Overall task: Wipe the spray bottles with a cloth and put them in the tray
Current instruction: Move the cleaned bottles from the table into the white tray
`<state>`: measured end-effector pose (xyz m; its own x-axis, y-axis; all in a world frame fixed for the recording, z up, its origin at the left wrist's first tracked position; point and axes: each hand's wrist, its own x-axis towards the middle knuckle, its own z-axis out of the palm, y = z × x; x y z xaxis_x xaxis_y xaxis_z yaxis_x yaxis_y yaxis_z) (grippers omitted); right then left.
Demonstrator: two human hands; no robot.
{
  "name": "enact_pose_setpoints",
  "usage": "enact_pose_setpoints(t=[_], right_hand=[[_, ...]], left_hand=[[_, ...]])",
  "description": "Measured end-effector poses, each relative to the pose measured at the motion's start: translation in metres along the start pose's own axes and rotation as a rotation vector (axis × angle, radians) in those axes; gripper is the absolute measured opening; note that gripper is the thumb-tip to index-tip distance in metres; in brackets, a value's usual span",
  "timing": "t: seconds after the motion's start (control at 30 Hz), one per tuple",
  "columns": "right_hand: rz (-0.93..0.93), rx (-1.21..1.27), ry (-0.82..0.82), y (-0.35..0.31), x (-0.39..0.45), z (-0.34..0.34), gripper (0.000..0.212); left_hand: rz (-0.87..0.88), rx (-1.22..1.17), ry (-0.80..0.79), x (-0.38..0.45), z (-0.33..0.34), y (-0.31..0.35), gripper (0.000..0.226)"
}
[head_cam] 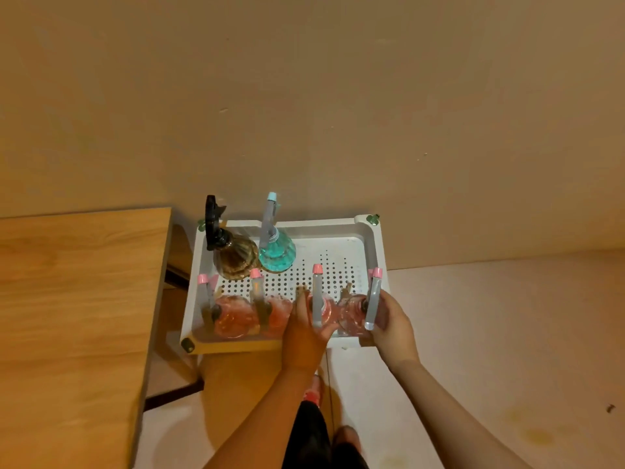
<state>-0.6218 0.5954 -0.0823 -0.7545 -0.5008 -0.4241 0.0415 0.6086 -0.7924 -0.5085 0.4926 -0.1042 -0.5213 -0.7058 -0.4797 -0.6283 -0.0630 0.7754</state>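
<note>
Both hands reach into the near edge of the white tray, each on a pink spray bottle. The left hand wraps the third pink bottle from its left side; its fingers go behind the bottle and most are hidden, so how tightly it grips is hard to judge. The right hand curls round the fourth pink bottle at the tray's right corner, the grey sprayer head covering part of the fingers. To the left of the left hand stand two more pink bottles, their shapes blurred through the clear plastic. Beyond the hands, at the tray's far left, stand a brown bottle with a black sprayer and a teal bottle. A wooden table lies well left of the hands, cut off by the picture's edge.
</note>
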Motion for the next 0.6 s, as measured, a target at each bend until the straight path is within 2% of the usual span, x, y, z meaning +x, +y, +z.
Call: enact_pose_setpoints(t=[0.1,0.17,0.23,0.37,0.53,0.6], right_hand=[[0.032,-0.098,0.119,-0.005,-0.02,-0.01,0.047],[0.044,-0.139,0.113,-0.007,-0.035,-0.011,0.03],[0.044,-0.17,0.061,-0.007,-0.052,-0.007,0.021],[-0.054,-0.288,-0.084,-0.01,-0.083,0.012,0.037],[-0.227,-0.379,-0.277,-0.046,-0.111,0.046,0.039],[-0.315,-0.407,-0.326,-0.064,-0.12,0.065,0.039]], left_hand=[[0.064,-0.001,0.079,-0.023,0.0,-0.001,0.077],[0.038,0.07,0.094,-0.039,-0.001,-0.008,0.074],[0.042,0.163,0.084,-0.057,-0.004,-0.012,0.07],[0.075,0.341,0.053,-0.09,-0.02,-0.019,0.059],[0.116,0.435,0.131,-0.12,-0.068,-0.027,0.064],[0.13,0.495,0.173,-0.122,-0.096,-0.031,0.053]])
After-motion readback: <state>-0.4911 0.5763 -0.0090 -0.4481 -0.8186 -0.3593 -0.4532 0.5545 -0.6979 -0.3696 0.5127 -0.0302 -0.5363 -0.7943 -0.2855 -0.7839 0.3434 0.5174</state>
